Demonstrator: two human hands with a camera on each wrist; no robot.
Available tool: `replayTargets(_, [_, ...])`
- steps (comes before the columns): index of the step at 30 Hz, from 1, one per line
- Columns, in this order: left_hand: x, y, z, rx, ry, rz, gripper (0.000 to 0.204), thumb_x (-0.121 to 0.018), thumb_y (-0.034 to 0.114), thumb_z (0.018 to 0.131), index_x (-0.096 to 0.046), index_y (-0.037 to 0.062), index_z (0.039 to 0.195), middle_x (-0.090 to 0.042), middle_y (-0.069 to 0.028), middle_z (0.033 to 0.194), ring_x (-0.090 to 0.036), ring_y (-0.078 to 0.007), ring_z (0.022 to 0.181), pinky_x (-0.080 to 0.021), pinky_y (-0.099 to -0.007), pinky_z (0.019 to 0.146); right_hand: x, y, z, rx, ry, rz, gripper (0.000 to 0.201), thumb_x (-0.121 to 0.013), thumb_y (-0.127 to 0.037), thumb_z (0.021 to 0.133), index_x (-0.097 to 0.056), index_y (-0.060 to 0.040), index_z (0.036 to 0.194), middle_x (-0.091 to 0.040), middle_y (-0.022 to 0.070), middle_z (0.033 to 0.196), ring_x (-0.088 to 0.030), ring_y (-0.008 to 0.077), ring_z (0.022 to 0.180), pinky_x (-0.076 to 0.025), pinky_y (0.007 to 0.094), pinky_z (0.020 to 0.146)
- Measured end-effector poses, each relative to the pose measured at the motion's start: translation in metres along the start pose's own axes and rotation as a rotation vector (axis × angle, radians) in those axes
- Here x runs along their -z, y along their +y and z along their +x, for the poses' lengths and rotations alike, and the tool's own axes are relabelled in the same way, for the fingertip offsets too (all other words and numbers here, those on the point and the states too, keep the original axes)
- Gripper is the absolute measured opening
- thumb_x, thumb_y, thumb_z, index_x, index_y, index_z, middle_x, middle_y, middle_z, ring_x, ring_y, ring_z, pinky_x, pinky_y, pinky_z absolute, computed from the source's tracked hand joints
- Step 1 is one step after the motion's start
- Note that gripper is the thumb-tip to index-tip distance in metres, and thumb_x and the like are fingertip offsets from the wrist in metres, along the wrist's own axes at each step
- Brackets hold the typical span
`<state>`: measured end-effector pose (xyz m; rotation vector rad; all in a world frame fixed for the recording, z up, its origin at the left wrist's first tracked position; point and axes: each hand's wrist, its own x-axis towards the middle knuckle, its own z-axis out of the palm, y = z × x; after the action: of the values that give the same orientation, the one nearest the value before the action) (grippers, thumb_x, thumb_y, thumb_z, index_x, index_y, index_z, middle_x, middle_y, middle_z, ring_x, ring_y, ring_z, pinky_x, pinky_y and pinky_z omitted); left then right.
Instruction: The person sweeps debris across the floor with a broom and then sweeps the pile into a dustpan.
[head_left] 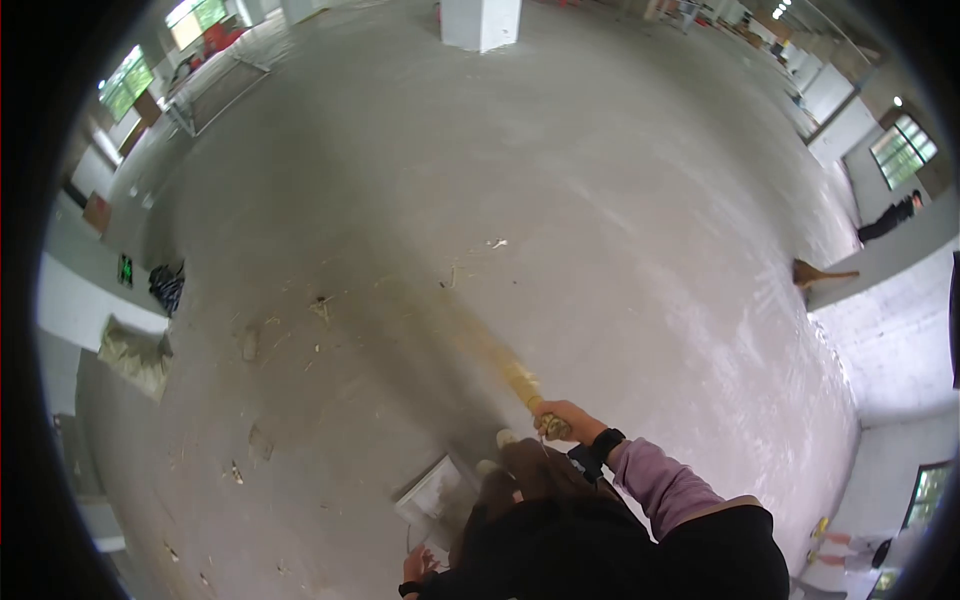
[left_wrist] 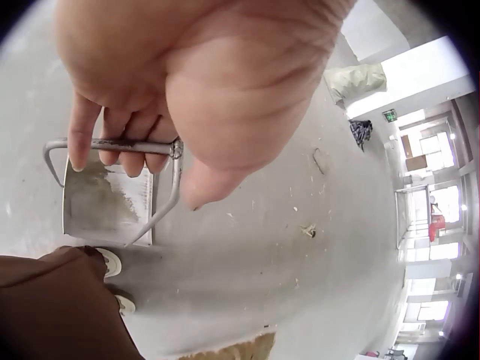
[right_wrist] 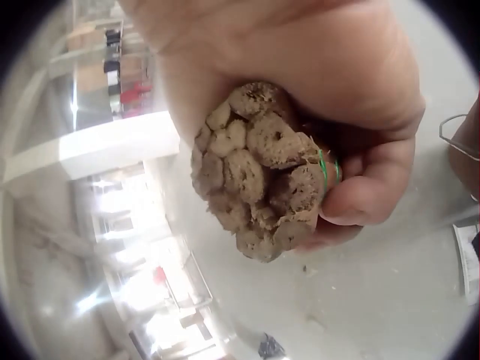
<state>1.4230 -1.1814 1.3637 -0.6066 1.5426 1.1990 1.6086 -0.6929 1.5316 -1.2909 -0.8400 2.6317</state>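
My right hand (head_left: pixel 572 418) grips the handle of a straw broom (head_left: pixel 522 384). In the right wrist view, the cut stalk ends of the broom handle (right_wrist: pixel 247 169) poke out of the fist, with a green tie (right_wrist: pixel 324 169) around them. The broom's brush is blurred over the floor ahead, and its edge shows low in the left wrist view. My left hand (head_left: pixel 422 567) holds a metal dustpan (head_left: pixel 438 492), its fingers hooked around the bar of the wire handle (left_wrist: pixel 124 146). The pan (left_wrist: pixel 105 206) hangs close over the floor beside my shoes (left_wrist: pixel 111 262), a greyish film on its surface.
Straw bits (head_left: pixel 320 308) and a pale scrap (head_left: pixel 498 243) lie scattered on the concrete floor. At left are a pale sack (head_left: pixel 138 358) and a black bag (head_left: pixel 167 287). A white column (head_left: pixel 480 22) stands ahead. One person (head_left: pixel 890 218) is at the right wall.
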Motion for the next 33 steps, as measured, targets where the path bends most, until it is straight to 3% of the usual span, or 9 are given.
replayTargets(4, [-0.029, 0.027, -0.017, -0.066, 0.126, 0.053, 0.024, -0.055, 0.025, 0.083, -0.049, 0.0021, 0.08, -0.053, -0.0083, 0.071, -0.053, -0.0202, 0.064, -0.047, -0.0325, 0.066, 0.077, 0.0, 0.03, 0.149, 0.151, 0.17, 0.018, -0.057, -0.015, 0.078, -0.045, -0.006, 0.087, -0.054, 0.0067, 0.067, -0.054, 0.0163, 0.051, -0.043, 0.0275, 0.04])
replayTargets(7, [-0.016, 0.046, 0.0, -0.643, -0.082, 1.362, 0.023, -0.054, 0.022, 0.083, -0.049, 0.0008, 0.076, -0.053, -0.0087, 0.07, -0.053, -0.019, 0.064, -0.047, -0.0309, 0.064, 0.106, -0.029, 0.024, 0.168, 0.27, 0.426, 0.023, -0.058, -0.006, 0.074, -0.045, -0.0083, 0.093, -0.053, 0.0059, 0.073, -0.054, 0.0159, 0.058, -0.045, 0.029, 0.046])
replayTargets(10, [-0.038, 0.058, 0.007, -0.353, 0.025, 0.618, 0.022, -0.054, 0.022, 0.083, -0.05, 0.0012, 0.076, -0.052, -0.0083, 0.07, -0.052, -0.0186, 0.064, -0.047, -0.0308, 0.064, 0.22, -0.024, 0.068, 0.402, 0.272, 0.193, 0.039, -0.059, 0.007, 0.07, -0.047, -0.0099, 0.103, -0.053, 0.0054, 0.082, -0.055, 0.0137, 0.069, -0.048, 0.0298, 0.053])
replayTargets(13, [-0.071, 0.081, 0.005, -0.138, 0.165, 0.179, 0.022, -0.054, 0.022, 0.082, -0.05, 0.0016, 0.075, -0.052, -0.0078, 0.07, -0.052, -0.0183, 0.064, -0.047, -0.0306, 0.064, 0.234, -0.076, 0.048, 0.4, 0.345, 0.56, 0.021, -0.06, -0.005, 0.073, -0.049, -0.0096, 0.091, -0.053, 0.0054, 0.075, -0.055, 0.0157, 0.063, -0.047, 0.0293, 0.05])
replayTargets(23, [-0.147, 0.129, -0.052, -0.187, 0.268, 0.074, 0.017, -0.053, 0.02, 0.082, -0.052, 0.0041, 0.077, -0.052, -0.0055, 0.074, -0.052, -0.0158, 0.066, -0.049, -0.0318, 0.064, 0.266, -0.181, 0.079, 0.427, 0.452, 0.536, 0.014, -0.057, -0.022, 0.076, -0.047, -0.0121, 0.074, -0.052, 0.0047, 0.064, -0.054, 0.0182, 0.057, -0.042, 0.0262, 0.042])
replayTargets(25, [-0.146, 0.128, -0.042, -0.15, 0.268, 0.052, 0.016, -0.052, 0.018, 0.081, -0.054, 0.0028, 0.082, -0.052, -0.0074, 0.077, -0.054, -0.0176, 0.071, -0.053, -0.0339, 0.061, 0.25, -0.203, 0.097, 0.188, 0.414, 0.767, 0.013, -0.058, -0.018, 0.076, -0.048, -0.0109, 0.072, -0.052, 0.0037, 0.062, -0.053, 0.0177, 0.055, -0.044, 0.0235, 0.046])
replayTargets(29, [-0.154, 0.134, -0.034, -0.188, 0.227, 0.0, 0.017, -0.052, 0.019, 0.082, -0.055, 0.0024, 0.084, -0.053, -0.0075, 0.077, -0.055, -0.0178, 0.073, -0.052, -0.0328, 0.06, 0.202, -0.21, 0.157, 0.119, 0.325, 0.552, 0.014, -0.057, -0.018, 0.076, -0.047, -0.0102, 0.072, -0.051, 0.0046, 0.062, -0.053, 0.0191, 0.055, -0.042, 0.0259, 0.044])
replayTargets(32, [-0.157, 0.134, -0.026, -0.141, 0.254, -0.072, 0.015, -0.055, 0.017, 0.081, -0.055, 0.0026, 0.084, -0.054, -0.0077, 0.077, -0.055, -0.0186, 0.073, -0.052, -0.0331, 0.06, 0.161, -0.186, 0.17, 0.706, 0.259, -0.661, 0.015, -0.058, -0.021, 0.075, -0.048, -0.0097, 0.076, -0.051, 0.0051, 0.061, -0.054, 0.0196, 0.054, -0.042, 0.0297, 0.043])
replayTargets(33, [-0.158, 0.137, -0.022, -0.115, 0.245, -0.101, 0.013, -0.058, 0.015, 0.078, -0.055, 0.0028, 0.084, -0.054, -0.0078, 0.077, -0.056, -0.0187, 0.072, -0.051, -0.0324, 0.06, 0.142, -0.192, 0.183, 0.412, 0.275, -0.411, 0.015, -0.058, -0.02, 0.074, -0.048, -0.0091, 0.078, -0.051, 0.0052, 0.061, -0.054, 0.0197, 0.054, -0.042, 0.0298, 0.043])
